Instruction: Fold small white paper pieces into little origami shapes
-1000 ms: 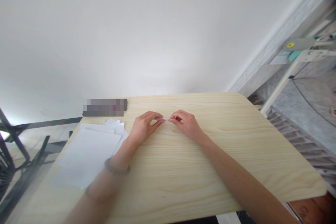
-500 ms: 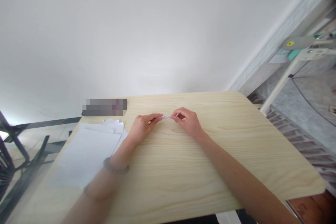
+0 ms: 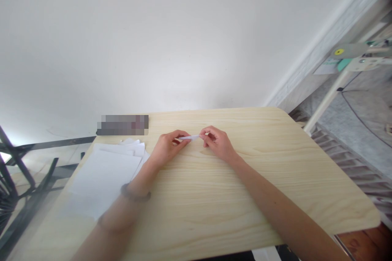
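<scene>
A small, narrow piece of folded white paper point(image 3: 194, 137) stretches between my two hands above the table. My left hand point(image 3: 169, 145) pinches its left part between thumb and fingers. At the other end, the thumb and forefinger of my right hand point(image 3: 217, 142) are closed on its tip. How the paper is folded is too small to make out. Beside my left forearm lies a loose stack of white sheets point(image 3: 107, 171), partly covered by that arm.
Both forearms rest over a light wooden table point(image 3: 199, 204). A pixelated dark object point(image 3: 122, 125) lies at its back left corner, against the white wall point(image 3: 183, 40). Black metal bars point(image 3: 27, 167) stand off the left edge. To the right is a white pole point(image 3: 327, 102).
My left thumb and fingers have shifted slightly on the paper, so more of its white length shows. The right hand has barely moved, still pinching the tip.
</scene>
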Tool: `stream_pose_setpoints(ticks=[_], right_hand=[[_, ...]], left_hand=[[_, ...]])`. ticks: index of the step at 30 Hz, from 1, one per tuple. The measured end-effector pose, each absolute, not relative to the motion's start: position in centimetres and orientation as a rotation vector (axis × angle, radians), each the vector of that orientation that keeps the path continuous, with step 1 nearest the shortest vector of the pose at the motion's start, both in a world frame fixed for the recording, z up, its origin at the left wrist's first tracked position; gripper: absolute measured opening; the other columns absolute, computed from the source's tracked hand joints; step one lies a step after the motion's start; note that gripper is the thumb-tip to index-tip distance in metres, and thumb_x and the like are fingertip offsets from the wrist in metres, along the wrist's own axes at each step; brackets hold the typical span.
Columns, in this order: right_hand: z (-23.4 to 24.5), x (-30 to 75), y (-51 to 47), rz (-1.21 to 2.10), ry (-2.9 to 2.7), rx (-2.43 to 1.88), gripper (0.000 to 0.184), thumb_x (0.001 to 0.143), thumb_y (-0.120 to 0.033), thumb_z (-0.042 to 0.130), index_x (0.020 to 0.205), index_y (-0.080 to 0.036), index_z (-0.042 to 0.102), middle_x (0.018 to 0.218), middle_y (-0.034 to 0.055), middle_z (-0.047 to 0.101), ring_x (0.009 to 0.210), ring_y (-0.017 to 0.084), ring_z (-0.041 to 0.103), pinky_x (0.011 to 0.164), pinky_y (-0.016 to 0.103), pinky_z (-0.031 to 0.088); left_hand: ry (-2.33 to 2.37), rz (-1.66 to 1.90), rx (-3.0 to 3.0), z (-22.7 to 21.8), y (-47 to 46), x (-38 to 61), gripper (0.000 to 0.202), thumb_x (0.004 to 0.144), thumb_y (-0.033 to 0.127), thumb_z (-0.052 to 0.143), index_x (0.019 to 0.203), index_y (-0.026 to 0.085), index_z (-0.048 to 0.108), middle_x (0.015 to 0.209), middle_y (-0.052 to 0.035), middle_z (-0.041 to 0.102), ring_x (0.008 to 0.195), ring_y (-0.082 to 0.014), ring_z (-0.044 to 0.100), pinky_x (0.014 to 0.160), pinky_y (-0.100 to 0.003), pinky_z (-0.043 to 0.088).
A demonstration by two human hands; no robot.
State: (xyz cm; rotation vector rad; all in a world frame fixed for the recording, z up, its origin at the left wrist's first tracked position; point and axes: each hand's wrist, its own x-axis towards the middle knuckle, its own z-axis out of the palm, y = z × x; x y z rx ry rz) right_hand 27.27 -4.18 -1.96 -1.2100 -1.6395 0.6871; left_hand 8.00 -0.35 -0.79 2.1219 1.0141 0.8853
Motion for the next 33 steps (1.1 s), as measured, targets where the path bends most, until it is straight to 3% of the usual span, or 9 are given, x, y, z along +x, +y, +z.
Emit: stream_pose_setpoints(ticks=[2,7,21,27,33], right_hand=[[-1.94,27.22,-4.25,0.726,-1.648,-1.197,0.014,0.081,-0.031,0.049,0.081,-0.018,0.054,0.068,-0.0009,0.055,0.05,0.008,0.055,0.048,0.019,0.044],[-1.87,27.05,-4.36,0.705,-1.663,-1.153,0.016,0.076,-0.032,0.056,0.083,-0.019,0.057,0.083,0.0019,0.058,0.053,0.007,0.054,0.049,0.019,0.045],[-1.59,26.79,-4.47,0.687,-1.65,-1.208,0.017,0.078,-0.034,0.054,0.077,-0.018,0.058,0.079,0.0017,0.059,0.048,0.006,0.054,0.046,0.019,0.043],[-1.75,26.79,-4.29,0.638,-1.561,-1.198,0.018,0.08,-0.035,0.051,0.083,-0.018,0.057,0.083,0.0024,0.058,0.048,0.006,0.054,0.045,0.019,0.042],[-1.8,26.91,-4.2,0.62,-1.523,-1.198,0.016,0.08,-0.033,0.05,0.085,-0.019,0.055,0.083,0.0022,0.057,0.047,0.006,0.052,0.045,0.019,0.042]], left_hand=[[0.994,0.87,2.097,-0.76,-0.39,8.06,0.024,0.076,0.037,0.055,0.09,0.018,0.061,0.088,-0.0025,0.068,0.072,-0.0145,0.063,0.063,-0.022,0.051],[1.053,0.832,2.161,-0.69,-0.55,8.01,0.021,0.077,0.038,0.054,0.083,0.02,0.063,0.079,0.0002,0.068,0.061,-0.0128,0.062,0.06,-0.022,0.049],[1.168,0.704,2.37,-0.43,-0.73,8.12,0.026,0.08,0.039,0.048,0.087,0.022,0.066,0.07,0.0005,0.067,0.057,-0.0106,0.057,0.056,-0.019,0.043],[1.165,0.732,2.251,-0.42,-0.88,8.15,0.033,0.08,0.042,0.047,0.098,0.02,0.063,0.083,-0.0024,0.069,0.061,-0.0129,0.061,0.063,-0.021,0.047],[1.124,0.759,2.214,-0.37,-1.05,8.12,0.035,0.083,0.04,0.043,0.104,0.019,0.061,0.077,-0.0024,0.069,0.06,-0.0132,0.062,0.062,-0.022,0.048]])
